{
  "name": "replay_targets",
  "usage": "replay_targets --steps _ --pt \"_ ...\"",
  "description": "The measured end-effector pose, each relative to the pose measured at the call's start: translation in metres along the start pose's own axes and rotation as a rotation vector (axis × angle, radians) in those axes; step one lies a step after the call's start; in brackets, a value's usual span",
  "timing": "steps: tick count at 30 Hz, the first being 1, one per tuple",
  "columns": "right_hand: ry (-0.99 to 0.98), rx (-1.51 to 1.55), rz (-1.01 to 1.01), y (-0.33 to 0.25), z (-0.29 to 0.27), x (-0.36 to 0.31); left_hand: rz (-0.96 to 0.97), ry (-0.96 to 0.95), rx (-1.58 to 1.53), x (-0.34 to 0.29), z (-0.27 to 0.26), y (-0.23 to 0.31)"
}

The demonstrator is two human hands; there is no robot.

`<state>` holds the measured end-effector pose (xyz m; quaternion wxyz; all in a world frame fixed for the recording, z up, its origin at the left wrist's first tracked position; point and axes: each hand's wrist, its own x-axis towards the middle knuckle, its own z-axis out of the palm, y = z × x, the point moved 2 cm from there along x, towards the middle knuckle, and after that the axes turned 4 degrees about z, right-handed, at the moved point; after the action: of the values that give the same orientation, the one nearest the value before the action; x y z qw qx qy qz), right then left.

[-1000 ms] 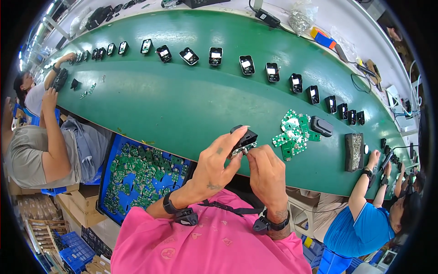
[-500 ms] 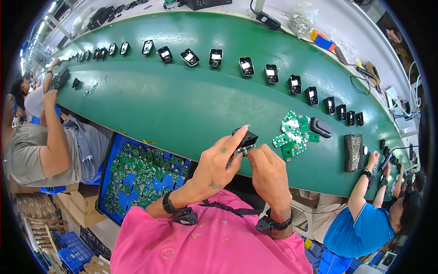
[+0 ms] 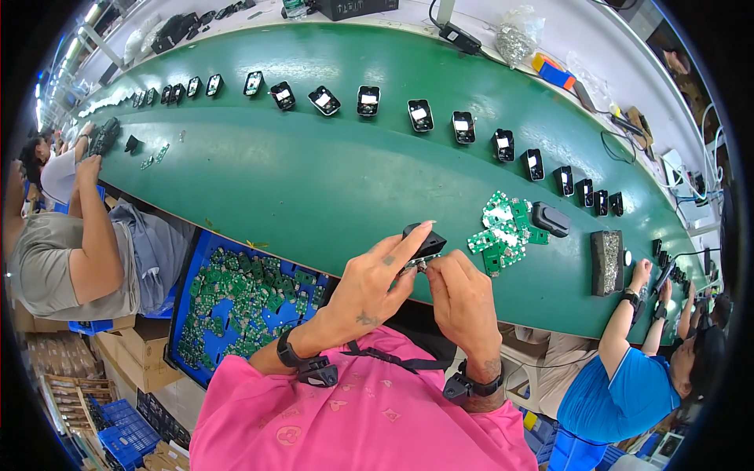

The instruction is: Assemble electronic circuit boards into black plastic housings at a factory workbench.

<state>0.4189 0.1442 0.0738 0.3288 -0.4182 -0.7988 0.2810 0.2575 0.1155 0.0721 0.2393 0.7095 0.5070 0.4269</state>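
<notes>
My left hand is closed around a black plastic housing, its index finger stretched along the top. A circuit board shows at the housing's near side, partly hidden by my fingers. My right hand pinches at the right edge of this board, thumb and index finger together; the exact spot under the fingertips is hidden. To the right of my hands lies a loose pile of green circuit boards on the green table, with a dark rounded case beside it.
A row of black housings curves across the table's far side. A blue tray of green boards sits at my left below the table edge. A dark speckled block stands at right. Co-workers sit on both sides, one in a blue shirt.
The housing has tipped slightly in my left hand and its top shows a little more. My right hand stays pinched at the board's edge. The row of housings appears shifted slightly left.
</notes>
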Motion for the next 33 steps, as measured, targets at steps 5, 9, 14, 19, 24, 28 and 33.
replay_targets --steps 5,9,14,19,24,28,33 --pt "-0.003 0.010 0.029 0.000 0.002 -0.001 0.045 -0.021 0.077 -0.001 0.003 0.001" --pt "0.023 -0.008 0.000 0.002 0.005 -0.002 0.045 -0.023 0.216 -0.003 0.007 0.001" --pt "0.079 -0.015 0.022 0.010 0.015 -0.002 0.032 -0.005 0.224 0.001 0.011 -0.003" --pt "0.348 0.173 0.263 0.013 0.006 -0.004 -0.336 0.035 -0.548 0.000 0.011 -0.017" --pt "0.226 0.215 0.258 0.030 0.015 -0.019 -0.331 -0.080 -0.663 -0.008 0.021 -0.031" --pt "0.325 0.248 0.268 0.026 0.013 -0.019 -0.398 -0.080 -0.548 -0.008 0.022 -0.028" --pt "0.237 0.182 0.306 0.027 0.016 -0.012 -0.361 -0.072 -0.512 -0.005 0.023 -0.026"
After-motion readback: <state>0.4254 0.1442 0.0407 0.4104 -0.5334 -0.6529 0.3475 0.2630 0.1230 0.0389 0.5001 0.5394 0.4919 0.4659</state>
